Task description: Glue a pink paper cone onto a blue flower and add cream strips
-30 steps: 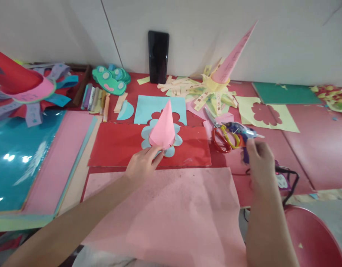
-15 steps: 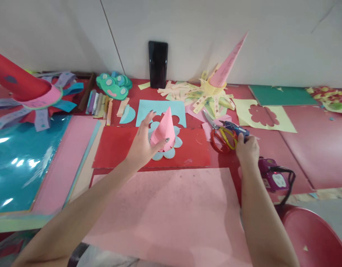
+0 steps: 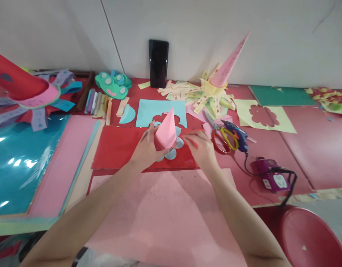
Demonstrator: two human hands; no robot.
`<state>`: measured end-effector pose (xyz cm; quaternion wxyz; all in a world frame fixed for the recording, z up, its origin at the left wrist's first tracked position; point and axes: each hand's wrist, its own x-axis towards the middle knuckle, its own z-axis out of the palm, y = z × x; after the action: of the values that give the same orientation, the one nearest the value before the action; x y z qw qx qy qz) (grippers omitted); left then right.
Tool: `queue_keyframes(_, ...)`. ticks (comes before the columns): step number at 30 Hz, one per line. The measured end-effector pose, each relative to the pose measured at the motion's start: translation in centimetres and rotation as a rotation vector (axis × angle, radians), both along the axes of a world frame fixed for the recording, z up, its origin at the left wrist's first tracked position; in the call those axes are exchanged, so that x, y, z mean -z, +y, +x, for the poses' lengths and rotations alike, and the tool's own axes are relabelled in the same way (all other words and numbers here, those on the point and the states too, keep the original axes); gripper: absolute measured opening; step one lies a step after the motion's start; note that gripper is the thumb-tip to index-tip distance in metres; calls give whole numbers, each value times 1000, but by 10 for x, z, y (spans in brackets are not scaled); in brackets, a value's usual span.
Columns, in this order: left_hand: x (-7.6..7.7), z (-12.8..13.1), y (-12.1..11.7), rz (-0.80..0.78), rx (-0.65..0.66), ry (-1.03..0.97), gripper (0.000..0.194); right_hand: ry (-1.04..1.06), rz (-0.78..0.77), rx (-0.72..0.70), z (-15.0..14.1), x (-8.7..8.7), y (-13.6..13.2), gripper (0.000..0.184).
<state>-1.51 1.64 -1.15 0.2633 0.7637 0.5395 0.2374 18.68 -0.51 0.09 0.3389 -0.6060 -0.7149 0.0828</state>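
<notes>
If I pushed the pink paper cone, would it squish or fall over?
The pink cone would probably dent, since it looks like thin paper. It might not tip easily, because its wide end is down on the pale blue flower.

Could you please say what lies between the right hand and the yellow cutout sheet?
Scissors and a glue gun, with some pink paper, as the head view shows.

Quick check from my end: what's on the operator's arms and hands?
Left hand and right hand are ungloved, and both forearms are sleeveless. No watch, bracelet or markings show on either wrist. The left thumbnail looks dark, possibly polished.
</notes>
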Motion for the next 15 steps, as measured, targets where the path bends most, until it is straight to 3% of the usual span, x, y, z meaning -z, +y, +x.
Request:
queue_keyframes(6,2,0,-1,-5,-13,54,97,46,-37,-13,3,14,6,27)
queue_keyframes(10,1,0,-2,-22,-29,57,96,117,-175,39,18,12,2,33)
queue_keyframes(13,0,-1,-2,-33,-41,59,99,62,-253,242,29,6,-1,39)
queue_keyframes(15,1,-1,-2,-39,-42,62,98,-22,-184,454,37,2,-1,40)
